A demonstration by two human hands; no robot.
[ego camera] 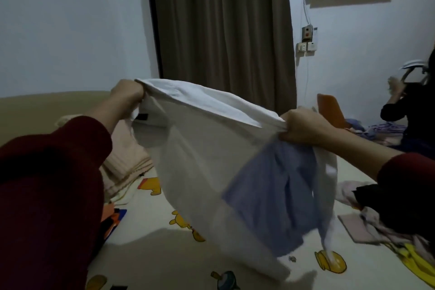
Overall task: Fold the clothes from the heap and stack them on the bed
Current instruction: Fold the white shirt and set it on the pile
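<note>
hands (128, 92) grip shirt (200, 148) (perhaps white)

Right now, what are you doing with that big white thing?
A person is holding a white garment up over the bed, left hand and right hand each gripping a top corner. A blue piece hangs under the right hand. It isn't folded yet. More clothes lie heaped on the right, and folded pinkish ones on the left.

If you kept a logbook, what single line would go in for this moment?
step: spreading garment | left hand: grips white shirt | right hand: grips shirt, blue part hanging | above bed | heap: right
</note>
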